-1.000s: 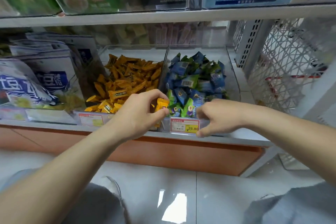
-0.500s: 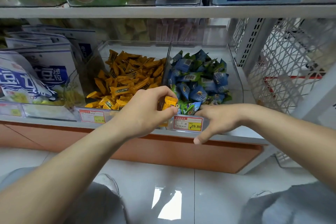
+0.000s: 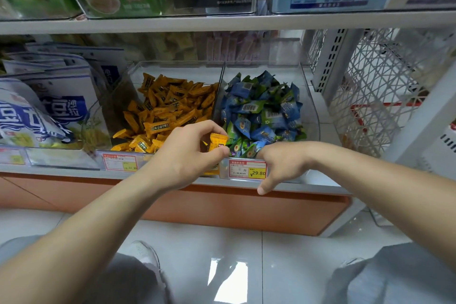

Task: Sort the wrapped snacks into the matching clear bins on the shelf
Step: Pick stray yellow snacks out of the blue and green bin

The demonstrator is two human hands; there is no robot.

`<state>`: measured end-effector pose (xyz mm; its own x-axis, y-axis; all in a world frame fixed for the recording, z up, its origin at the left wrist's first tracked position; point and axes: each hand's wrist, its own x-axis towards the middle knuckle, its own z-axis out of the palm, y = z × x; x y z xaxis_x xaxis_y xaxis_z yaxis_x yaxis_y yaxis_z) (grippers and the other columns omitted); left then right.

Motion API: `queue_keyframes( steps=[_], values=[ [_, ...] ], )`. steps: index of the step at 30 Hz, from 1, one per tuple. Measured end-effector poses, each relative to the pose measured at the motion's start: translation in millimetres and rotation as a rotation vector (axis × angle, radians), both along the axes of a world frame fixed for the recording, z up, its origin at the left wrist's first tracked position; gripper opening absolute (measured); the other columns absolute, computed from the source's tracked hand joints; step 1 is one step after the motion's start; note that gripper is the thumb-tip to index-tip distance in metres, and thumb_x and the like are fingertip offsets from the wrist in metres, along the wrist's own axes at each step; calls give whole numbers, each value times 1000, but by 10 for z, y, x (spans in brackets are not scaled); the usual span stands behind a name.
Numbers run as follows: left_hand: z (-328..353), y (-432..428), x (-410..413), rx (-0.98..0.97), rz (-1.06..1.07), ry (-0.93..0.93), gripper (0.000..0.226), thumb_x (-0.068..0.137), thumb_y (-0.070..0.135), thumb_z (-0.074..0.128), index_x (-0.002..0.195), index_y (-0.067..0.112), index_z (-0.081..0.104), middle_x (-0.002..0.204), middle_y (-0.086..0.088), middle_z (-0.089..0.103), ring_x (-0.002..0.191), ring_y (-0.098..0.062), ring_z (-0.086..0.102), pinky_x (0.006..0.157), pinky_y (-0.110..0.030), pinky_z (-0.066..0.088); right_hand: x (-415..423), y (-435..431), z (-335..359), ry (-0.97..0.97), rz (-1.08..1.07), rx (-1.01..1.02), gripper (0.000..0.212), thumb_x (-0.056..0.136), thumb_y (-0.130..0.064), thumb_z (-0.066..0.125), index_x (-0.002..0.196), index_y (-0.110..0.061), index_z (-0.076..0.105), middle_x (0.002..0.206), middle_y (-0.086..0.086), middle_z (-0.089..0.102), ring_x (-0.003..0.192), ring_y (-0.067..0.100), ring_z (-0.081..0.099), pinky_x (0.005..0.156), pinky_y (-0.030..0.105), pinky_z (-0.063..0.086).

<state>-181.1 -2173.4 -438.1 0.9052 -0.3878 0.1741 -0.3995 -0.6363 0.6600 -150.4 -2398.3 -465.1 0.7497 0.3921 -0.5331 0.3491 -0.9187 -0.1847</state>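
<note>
Left hand (image 3: 187, 155) holds one orange wrapped snack (image 3: 218, 142) at the near edge of the shelf (image 3: 308, 186), where the two clear bins meet.
Left grip: thumb and fingertips pinched on the snack. Right hand (image 3: 281, 163) reaches into the near end of the blue-green bin (image 3: 309, 111), thumb down beside the price tag (image 3: 247, 170); fingers hidden, cannot tell its grip. Orange bin (image 3: 172, 66) adjoins on the left.

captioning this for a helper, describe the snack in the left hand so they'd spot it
On the lower shelf, two clear bins sit side by side. At their front, where they meet, the left hand pinches one orange snack. It alone is held off the orange pile, beside blue-green wrappers.
</note>
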Motion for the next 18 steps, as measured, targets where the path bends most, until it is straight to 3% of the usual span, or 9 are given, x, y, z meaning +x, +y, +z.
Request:
queue_keyframes(
  steps=[4,7,11,13,16,18],
  values=[
    [17,77,31,-18,11,-4,11,88,35,70,96,38,63,88,24,64,79,-2,63,65,-15,49,-33,-67,38,-48,-20,101,56,75,-56,77,115,-20,60,105,-3,67,93,17,62,85,37,53],
    [35,85,48,-32,17,-2,10,87,35,70,94,38,63,88,24,64,81,-1,63,67,-15,50,-51,-152,79,-62,-10,156,55,79,-51,76,124,-23,62,111,-9,66,96,12,59,78,27,48],
    [47,44,59,-61,28,9,10,87,33,72,95,33,65,80,19,66,77,0,63,65,-11,46,-63,-214,36,-150,-18,183,66,78,-55,75,131,-19,61,120,-6,66,102,13,60,79,26,46],
    [49,19,58,-72,29,16,10,87,32,72,95,32,66,78,19,66,76,2,62,64,-9,43,-85,-250,-11,-219,-56,229,73,73,-57,78,132,-18,61,125,-6,65,102,9,57,72,17,40],
    [46,-3,60,-75,34,19,10,87,32,72,96,32,66,79,15,66,78,1,63,65,-9,43,-110,-256,-50,-288,-99,318,69,68,-59,81,122,-19,67,115,-10,69,88,1,55,65,7,34],
    [39,-11,67,-79,34,26,11,87,32,72,97,31,67,80,13,67,78,-1,64,65,-12,46,-107,-249,-39,-297,-154,409,52,68,-63,79,103,-25,70,93,-15,70,73,-1,57,57,9,36]
  ],
)
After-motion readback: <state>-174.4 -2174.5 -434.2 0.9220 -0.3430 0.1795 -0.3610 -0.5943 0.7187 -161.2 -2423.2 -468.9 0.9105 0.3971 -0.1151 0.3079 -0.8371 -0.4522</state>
